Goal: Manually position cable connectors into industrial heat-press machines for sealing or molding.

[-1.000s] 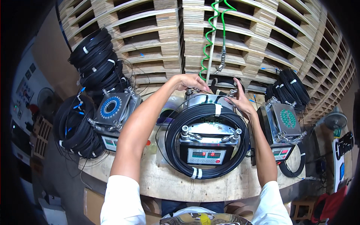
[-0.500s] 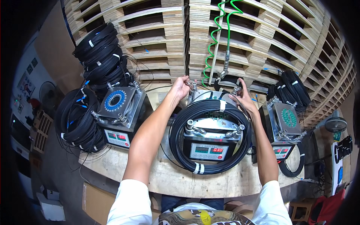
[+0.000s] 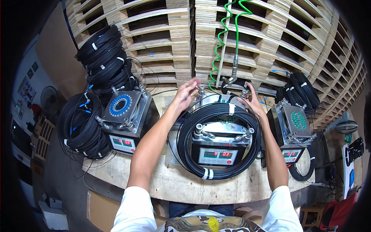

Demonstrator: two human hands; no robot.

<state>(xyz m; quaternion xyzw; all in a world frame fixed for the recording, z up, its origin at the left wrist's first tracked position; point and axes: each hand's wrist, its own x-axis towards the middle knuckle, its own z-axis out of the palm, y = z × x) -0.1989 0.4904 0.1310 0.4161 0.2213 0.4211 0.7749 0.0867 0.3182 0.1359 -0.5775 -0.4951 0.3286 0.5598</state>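
The middle polishing-type machine (image 3: 218,150), a black box with a metal plate, silver corner clamps and a lit red display, stands before me. A coil of black cable (image 3: 185,158), bound with white tape, rings its front and top. My left hand (image 3: 186,94) is raised beside the rear left clamp post (image 3: 201,91), apart from it, fingers spread and slightly blurred. By the rear right clamp post (image 3: 244,94), my right hand (image 3: 253,103) has its index finger stretched up and its thumb close to the post. Whether it touches the post is unclear.
Similar machines stand left (image 3: 123,116) and right (image 3: 293,123) on the wooden table (image 3: 185,193). Stacked black cable coils (image 3: 102,58) rise at the left, more coils (image 3: 299,92) at the back right. A green coiled air hose (image 3: 236,38) hangs before wooden pallets (image 3: 150,38).
My left hand has come off the rear left clamp and opened, moving slightly left. Red digits now show in the left part of the middle display. The right hand has barely moved.
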